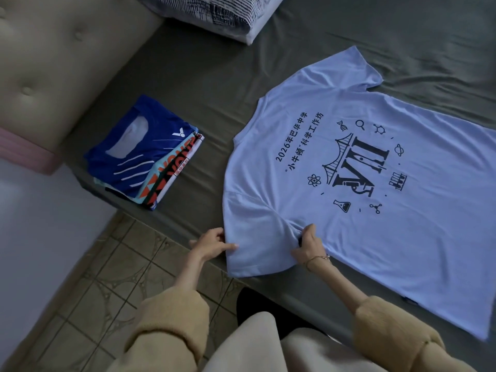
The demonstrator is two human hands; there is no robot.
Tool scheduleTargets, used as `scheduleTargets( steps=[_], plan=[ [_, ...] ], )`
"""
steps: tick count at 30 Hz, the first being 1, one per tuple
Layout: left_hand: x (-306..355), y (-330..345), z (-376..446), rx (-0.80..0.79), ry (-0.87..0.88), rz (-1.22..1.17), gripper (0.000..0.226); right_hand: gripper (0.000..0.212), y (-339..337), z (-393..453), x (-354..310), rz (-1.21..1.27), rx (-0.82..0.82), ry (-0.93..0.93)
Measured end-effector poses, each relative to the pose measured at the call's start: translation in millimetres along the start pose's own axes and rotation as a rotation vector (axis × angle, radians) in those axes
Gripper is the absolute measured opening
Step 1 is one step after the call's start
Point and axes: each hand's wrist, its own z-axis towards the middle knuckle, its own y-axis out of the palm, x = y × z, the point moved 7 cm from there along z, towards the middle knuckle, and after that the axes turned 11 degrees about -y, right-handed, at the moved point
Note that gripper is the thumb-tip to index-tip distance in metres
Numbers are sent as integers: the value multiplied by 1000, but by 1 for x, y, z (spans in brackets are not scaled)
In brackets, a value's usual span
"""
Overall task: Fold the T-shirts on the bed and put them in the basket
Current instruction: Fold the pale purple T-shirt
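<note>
- Here the light blue T-shirt (335, 183) is lying spread flat on the bed (214, 84), printed side up, with a dark "VII" graphic, small science icons and lines of Chinese text showing.
- The left hand (212, 244) is gripping the outer edge of the near sleeve, thumb lying on top of the cloth and the other fingers curling round the edge.
- The right hand (308, 245) is pinching the fabric where that sleeve is meeting the body of the shirt, and the cloth is bunching into small creases under its fingers; a thin bracelet (316, 260) is sitting on that wrist.
- Both arms are wearing tan fuzzy sleeves (171, 318).
- Off to the left, well apart from the spread shirt, a stack of folded T-shirts (145, 154) is sitting near the bed's edge, a royal blue one with white stripes on top.
- A padded beige headboard (53, 63) is standing beside that stack.
- A patterned blue-and-white pillow (214, 12) is resting at the far end of the bed.
- Tiled floor (102, 277) is showing below the mattress edge.
</note>
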Motion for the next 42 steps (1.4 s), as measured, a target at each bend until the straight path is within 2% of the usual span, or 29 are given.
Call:
scheduleTargets(
  steps=[3,7,13,15,18,21,24,28,33,37,42],
  plan=[
    [-4,1,-9,78,-70,304,28,31,-6,-3,-1,-189,-6,8],
    [6,4,-16,154,-105,487,37,29,-10,-6,0,-421,21,-20],
    [24,4,-19,76,-217,669,42,25,-15,2,-7,-441,174,-95],
    [31,2,-19,31,-269,698,34,19,-16,8,-10,-476,172,-139],
    [32,4,-20,-52,-384,774,22,22,-21,11,-16,-512,188,-199],
    [33,4,-18,-71,-457,917,37,20,-21,13,-18,-570,138,-228],
    [42,-1,-16,24,-483,998,59,9,-18,17,-17,-565,86,-241],
    [78,-10,-17,224,-430,1024,50,17,-22,25,-14,-453,49,-191],
    [125,-1,-13,360,-268,1021,39,16,-43,32,-1,-337,39,-91],
    [158,29,-10,414,-51,991,36,20,-59,28,23,-302,59,3],
    [202,84,-20,468,303,988,26,24,-86,9,67,-313,121,73]
  ],
)
